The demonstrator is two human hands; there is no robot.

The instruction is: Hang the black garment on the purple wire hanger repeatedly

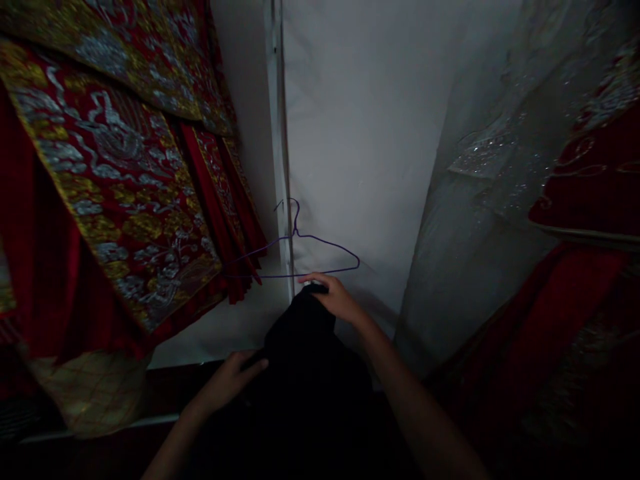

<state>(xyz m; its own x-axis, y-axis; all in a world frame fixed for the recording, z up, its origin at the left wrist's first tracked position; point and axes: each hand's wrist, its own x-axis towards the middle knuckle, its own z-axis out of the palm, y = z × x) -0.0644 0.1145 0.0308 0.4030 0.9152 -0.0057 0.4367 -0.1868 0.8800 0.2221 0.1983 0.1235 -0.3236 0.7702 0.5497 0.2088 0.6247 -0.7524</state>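
A large black garment [305,373] fills the lower middle of the view, and its folds are lost in the dark. My right hand [334,298] is closed on its upper end, fingers over the top, with a small white bit showing beside them. Lower down, my left hand [234,377] pinches the garment's left edge between thumb and fingers. Just above my right hand is a thin purple wire hanger [325,241], bare of clothes, its hook at the pale upright post [280,133]. The hanger's left end overlaps the red pleats.
On the left hangs a red robe [125,140] with gold and silver embroidery. Below it is a pale checked bundle [95,387]. Sheer glittery fabric [480,153] and a red embroidered garment [595,173] hang at right. A white wall [365,120] stands behind.
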